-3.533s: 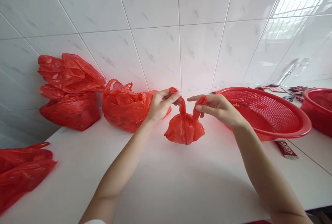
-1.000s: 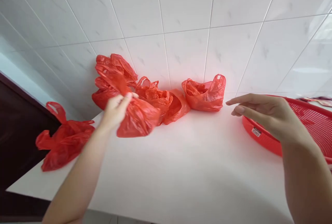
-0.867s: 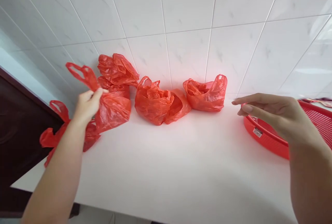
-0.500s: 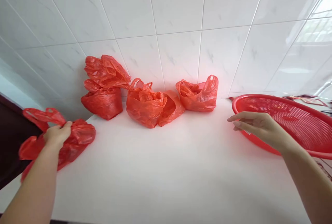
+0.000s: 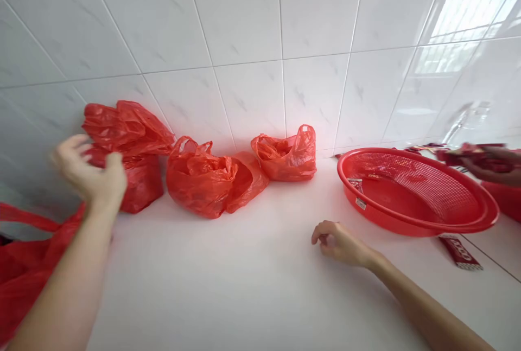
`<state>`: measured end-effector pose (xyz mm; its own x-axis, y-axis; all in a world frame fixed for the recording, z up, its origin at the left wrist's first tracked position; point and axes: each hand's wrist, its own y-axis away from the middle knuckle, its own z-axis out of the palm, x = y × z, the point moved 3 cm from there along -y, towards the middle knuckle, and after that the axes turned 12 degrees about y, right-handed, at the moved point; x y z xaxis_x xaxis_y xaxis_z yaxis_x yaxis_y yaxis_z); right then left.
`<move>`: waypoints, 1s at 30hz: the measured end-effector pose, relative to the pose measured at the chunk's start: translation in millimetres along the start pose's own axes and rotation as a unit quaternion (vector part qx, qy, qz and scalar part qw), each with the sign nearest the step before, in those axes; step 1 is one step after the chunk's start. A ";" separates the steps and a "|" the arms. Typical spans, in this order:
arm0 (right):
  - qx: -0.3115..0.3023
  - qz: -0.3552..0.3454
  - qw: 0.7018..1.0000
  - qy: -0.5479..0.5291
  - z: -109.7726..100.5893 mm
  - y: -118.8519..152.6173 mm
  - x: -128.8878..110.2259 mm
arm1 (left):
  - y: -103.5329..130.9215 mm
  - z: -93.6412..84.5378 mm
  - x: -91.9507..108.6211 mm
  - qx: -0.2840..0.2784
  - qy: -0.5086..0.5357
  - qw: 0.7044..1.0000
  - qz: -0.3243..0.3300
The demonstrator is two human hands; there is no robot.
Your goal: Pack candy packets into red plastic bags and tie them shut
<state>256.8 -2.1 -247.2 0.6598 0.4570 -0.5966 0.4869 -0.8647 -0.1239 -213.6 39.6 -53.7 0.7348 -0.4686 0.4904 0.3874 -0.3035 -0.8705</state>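
Note:
My left hand (image 5: 91, 172) is raised with its fingers apart, holding nothing, in front of a stack of red plastic bags (image 5: 142, 183) against the wall. Below my left forearm, another red plastic bag (image 5: 32, 264) lies at the left edge of the view, partly hidden by the arm. My right hand (image 5: 342, 243) hovers low over the white tabletop (image 5: 252, 280), fingers loosely curled with a gap to the thumb and nothing visible in them. Its nearest thing is the red plastic basket (image 5: 391, 223), apart from it to the right.
Two more red bags, one with a gaping side (image 5: 203, 188) and one smaller (image 5: 287, 164), stand along the tiled wall (image 5: 248, 90). A dark red packet (image 5: 459, 253) lies beside the basket. At far right, another person's hand (image 5: 504, 169) holds several red packets.
My left hand has let go of the red bag at left and risen beside the stacked bags. My right hand has moved away from the basket's rim, and the view has turned right.

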 end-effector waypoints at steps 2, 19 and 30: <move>0.004 -0.053 0.998 0.018 11.1 0.0 -4.2 | 9.7 47.7 25.4 -0.062 0.032 0.996 0.052; 0.075 -0.100 0.988 0.086 32.9 -4.0 -8.5 | 113.3 304.4 86.7 -0.598 -0.106 0.794 -0.028; 0.111 -0.083 0.987 0.086 30.1 -6.7 -3.4 | 104.5 302.7 82.5 -0.576 -0.097 0.810 -0.047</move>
<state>234.0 -4.2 -268.2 0.6781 0.6076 -0.4135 0.4707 -0.7911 -0.3907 56.0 220.3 -116.8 0.8496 -0.2936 0.4382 -0.2486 -0.9556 -0.1583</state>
